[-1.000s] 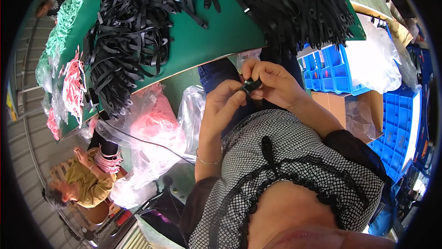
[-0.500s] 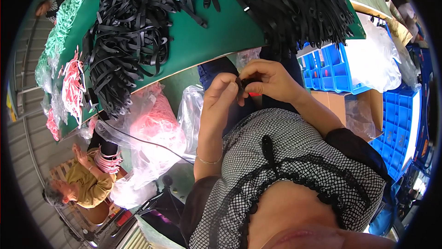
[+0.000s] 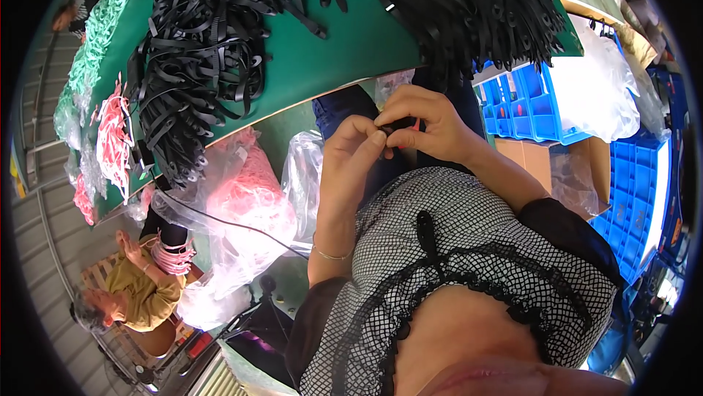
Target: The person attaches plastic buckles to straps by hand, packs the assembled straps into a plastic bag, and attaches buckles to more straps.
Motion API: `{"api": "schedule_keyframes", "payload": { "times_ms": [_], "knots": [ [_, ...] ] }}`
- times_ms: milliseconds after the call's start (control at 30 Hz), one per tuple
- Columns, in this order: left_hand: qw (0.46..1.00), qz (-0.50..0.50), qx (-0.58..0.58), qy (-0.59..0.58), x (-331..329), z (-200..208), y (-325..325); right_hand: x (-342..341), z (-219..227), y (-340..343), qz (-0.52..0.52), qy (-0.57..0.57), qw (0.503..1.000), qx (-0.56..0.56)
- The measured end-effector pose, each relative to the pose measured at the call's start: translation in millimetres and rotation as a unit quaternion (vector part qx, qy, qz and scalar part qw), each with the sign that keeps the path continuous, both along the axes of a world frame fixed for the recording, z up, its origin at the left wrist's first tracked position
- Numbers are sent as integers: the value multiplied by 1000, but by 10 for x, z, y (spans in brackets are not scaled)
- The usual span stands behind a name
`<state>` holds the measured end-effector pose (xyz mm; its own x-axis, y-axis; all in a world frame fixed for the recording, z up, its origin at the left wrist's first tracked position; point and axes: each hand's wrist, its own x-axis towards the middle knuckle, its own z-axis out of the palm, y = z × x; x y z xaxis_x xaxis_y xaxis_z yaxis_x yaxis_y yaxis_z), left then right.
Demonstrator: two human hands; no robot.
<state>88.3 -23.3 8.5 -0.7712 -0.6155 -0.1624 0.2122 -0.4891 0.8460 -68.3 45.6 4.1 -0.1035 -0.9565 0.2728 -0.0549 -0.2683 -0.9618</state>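
Both hands meet above my lap, just off the near edge of the green table (image 3: 329,59). My left hand (image 3: 350,153) is closed, thumb and forefinger pinching at a small black piece (image 3: 400,124), perhaps part of a strap. My right hand (image 3: 433,126) grips the same piece from the other side, its fingers curled over it. Most of the piece is hidden by my fingers. A bit of something red (image 3: 417,124) shows beside my right thumb. Heaped black straps (image 3: 209,52) lie on the table's left, and more black straps (image 3: 476,15) lie at the right, hanging over the edge.
Pink cords in a clear bag (image 3: 249,191) stand below the table at left. Green cords (image 3: 99,41) and pink cords (image 3: 115,132) hang at the far left. Blue crates (image 3: 523,103) and a cardboard box (image 3: 531,165) stand at right. Another person (image 3: 143,286) sits at lower left.
My fingertips have drawn closer together around the black piece, and less of it shows by my left thumb. The straps and the surroundings look the same.
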Motion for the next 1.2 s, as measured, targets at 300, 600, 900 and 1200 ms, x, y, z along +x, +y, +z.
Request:
{"api": "schedule_keyframes", "payload": {
  "times_ms": [300, 600, 900, 1200],
  "knots": [
    [996, 83, -23, 27, -96, -96, 115, -72, 31, 91, -117, 88, 989, -14],
    [961, -33, -244, -129, -71, 20, 95, -69, 0, 227, -2, 42, 993, 114],
    [991, -99, 40, 83, -7, -152, 208, 74, 31, 391, 102, -310, 931, 165],
    [991, -118, 47, 39, 7, -148, 192, -19, 84, 366, 71, -186, 973, 114]
  ]
}}
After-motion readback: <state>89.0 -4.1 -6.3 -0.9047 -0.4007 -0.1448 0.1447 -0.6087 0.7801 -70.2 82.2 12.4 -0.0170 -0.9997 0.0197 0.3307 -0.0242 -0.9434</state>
